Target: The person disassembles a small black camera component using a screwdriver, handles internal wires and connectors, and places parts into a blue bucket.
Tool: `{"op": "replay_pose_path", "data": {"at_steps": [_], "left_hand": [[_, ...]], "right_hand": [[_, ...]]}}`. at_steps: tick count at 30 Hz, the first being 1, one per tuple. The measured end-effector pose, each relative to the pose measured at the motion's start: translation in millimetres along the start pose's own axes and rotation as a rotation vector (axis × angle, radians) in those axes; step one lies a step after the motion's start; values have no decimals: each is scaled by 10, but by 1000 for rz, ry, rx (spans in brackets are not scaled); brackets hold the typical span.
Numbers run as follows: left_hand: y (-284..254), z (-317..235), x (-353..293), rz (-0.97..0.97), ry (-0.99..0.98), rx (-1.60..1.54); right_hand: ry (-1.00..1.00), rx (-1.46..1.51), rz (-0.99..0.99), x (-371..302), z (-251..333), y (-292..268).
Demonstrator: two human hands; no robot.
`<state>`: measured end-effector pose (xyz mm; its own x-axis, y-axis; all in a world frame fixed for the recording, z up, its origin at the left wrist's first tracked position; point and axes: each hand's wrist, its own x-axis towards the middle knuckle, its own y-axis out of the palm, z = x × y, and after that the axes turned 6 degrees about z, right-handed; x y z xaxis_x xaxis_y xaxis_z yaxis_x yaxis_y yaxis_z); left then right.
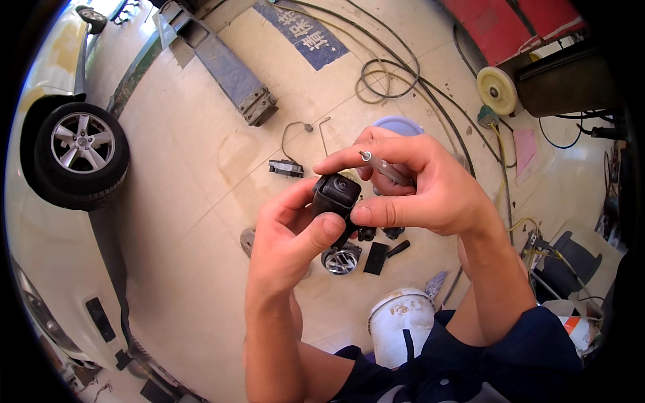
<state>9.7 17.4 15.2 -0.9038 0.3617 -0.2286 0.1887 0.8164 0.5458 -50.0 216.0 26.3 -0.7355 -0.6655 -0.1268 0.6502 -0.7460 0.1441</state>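
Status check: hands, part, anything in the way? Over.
Left hand gripping black plastic housing, squared end in view. Right hand touching it, also holding slim grey tool, likely screwdriver. Nothing but the hands covering the housing.

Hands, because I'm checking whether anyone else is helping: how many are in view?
2: the left hand gripping the black part, and the right hand holding a slim tool with its fingers at that same part. No other hand shows.

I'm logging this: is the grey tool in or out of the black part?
Out: the grey tool, in the right hand, points clear of the black part.
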Motion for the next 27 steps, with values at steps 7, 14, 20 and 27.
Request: {"op": "replay_pose_path", "data": {"at_steps": [7, 14, 20, 27], "left_hand": [[20, -77, -2, 6, -192, 95], [52, -109, 18, -138, -342, -209], [-365, 301, 254, -405, -234, -105], [-1288, 1501, 442, -579, -372, -101]], "right_hand": [[18, -54, 19, -37, 44, 24], [98, -1, -3, -56, 30, -8], [177, 174, -71, -66, 55, -93], [332, 131, -28, -211, 54, -276]]}}
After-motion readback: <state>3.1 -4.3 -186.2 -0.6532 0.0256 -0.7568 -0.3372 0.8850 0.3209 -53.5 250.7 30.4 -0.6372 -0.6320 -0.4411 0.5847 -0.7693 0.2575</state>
